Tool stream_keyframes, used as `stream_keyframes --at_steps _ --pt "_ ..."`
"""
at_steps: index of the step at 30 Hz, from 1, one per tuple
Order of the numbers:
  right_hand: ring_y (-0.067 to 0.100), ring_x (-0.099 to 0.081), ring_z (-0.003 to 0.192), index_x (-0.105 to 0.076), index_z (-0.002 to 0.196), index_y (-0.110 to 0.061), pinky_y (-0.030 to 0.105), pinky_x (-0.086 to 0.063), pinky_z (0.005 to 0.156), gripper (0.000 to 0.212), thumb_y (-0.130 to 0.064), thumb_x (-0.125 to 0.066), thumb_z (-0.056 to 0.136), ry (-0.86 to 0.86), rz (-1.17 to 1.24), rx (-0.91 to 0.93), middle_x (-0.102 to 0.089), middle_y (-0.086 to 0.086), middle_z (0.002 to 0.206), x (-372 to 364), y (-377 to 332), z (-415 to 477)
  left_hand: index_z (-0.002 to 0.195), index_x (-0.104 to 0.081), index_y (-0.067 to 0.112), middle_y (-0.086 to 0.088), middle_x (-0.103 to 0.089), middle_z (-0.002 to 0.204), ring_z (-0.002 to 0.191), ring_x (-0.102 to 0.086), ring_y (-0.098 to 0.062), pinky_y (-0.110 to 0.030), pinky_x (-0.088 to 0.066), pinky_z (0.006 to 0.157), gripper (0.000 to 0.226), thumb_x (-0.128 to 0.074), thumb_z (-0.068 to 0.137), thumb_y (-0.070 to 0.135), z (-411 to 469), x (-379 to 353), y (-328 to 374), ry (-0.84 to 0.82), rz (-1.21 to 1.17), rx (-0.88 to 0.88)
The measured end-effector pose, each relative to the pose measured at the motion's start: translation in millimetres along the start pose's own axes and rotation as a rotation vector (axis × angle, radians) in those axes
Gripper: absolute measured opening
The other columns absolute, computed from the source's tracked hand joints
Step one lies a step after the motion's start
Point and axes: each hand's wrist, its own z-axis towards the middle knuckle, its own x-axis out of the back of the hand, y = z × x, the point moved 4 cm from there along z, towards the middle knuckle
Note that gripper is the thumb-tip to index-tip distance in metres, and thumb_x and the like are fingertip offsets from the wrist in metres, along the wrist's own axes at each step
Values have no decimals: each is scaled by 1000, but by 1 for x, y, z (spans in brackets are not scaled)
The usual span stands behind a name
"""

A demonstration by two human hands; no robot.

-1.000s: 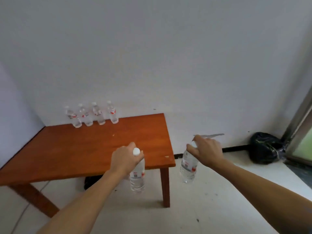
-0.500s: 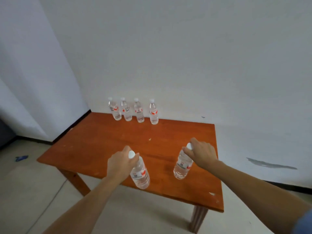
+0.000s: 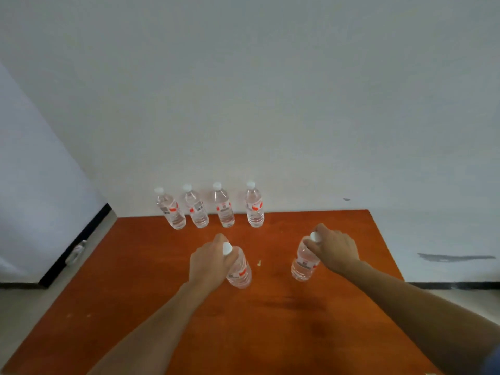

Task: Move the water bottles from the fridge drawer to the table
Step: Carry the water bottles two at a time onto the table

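Observation:
My left hand [image 3: 209, 262] grips a clear water bottle [image 3: 240, 270] by its neck, just below the white cap, over the middle of the orange-brown wooden table [image 3: 270, 320]. My right hand [image 3: 334, 250] holds a second water bottle [image 3: 304, 263] the same way, to the right. I cannot tell whether either bottle's base touches the tabletop. Several water bottles [image 3: 224, 205] with white caps and red labels stand upright in a row along the table's far edge, against the wall. The fridge drawer is out of view.
A white wall rises right behind the table. Another white surface with a dark base strip [image 3: 73, 247] stands at the left, and it mirrors a bottle faintly. Light floor shows at the lower left and at the right, past the table's edge.
The view has closed in on the table and turned to face it squarely. Both hands have carried their bottles from beyond the near edge to over the tabletop's middle, nearer the row.

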Motion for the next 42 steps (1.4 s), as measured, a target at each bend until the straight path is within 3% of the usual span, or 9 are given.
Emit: stream_keyframes --at_steps 5,10,18,24,32,38,42 --pt "13 -62 76 -53 115 -20 24 -47 58 39 -53 -46 95 41 38 -39 -67 -4 96 -10 -14 49 111 -53 19 5 -64 95 77 -55 -11 -25 -38 65 33 -48 95 46 71 -10 -16 19 -21 -69" --pt "15 -66 81 -52 117 -21 31 -56 67 40 -54 -46 95 57 57 -37 -68 -3 101 -26 -24 111 111 -53 18 4 -66 98 82 -60 -12 -25 -42 65 34 -45 96 47 132 -36 -28 -20 -14 -64" --pt "30 -63 101 -49 124 -21 37 -46 78 39 -48 -46 96 8 104 -18 -64 5 118 -63 -38 217 107 -53 19 3 -68 99 80 -62 -12 -25 -48 68 30 -50 94 47 206 -87 -35 -61 -25 -49" --pt "31 -63 100 -49 122 -22 36 -45 76 39 -50 -46 95 -12 87 -21 -66 4 115 -88 -36 265 110 -53 18 1 -68 102 87 -66 -17 -28 -51 70 30 -53 94 44 239 -117 -41 -48 -82 27" --pt "33 -63 87 -48 119 -17 34 -41 65 41 -49 -43 94 17 40 -1 -62 6 106 -105 -45 276 115 -53 14 -4 -70 100 82 -69 -20 -30 -56 66 38 -55 92 45 242 -134 -45 41 -117 0" --pt "32 -63 101 -40 130 -19 39 -48 77 58 -60 -47 91 -96 31 -64 -60 6 122 -98 -39 259 126 -45 16 -4 -67 113 93 -68 -23 -34 -54 72 47 -54 92 48 233 -122 -44 -33 -99 -40" --pt "28 -64 101 -36 136 -20 37 -48 77 59 -54 -52 91 -93 -21 -115 -61 6 122 -80 -32 220 128 -45 17 -2 -64 120 97 -67 -20 -31 -52 72 45 -56 93 42 218 -97 -43 -9 -71 -77"
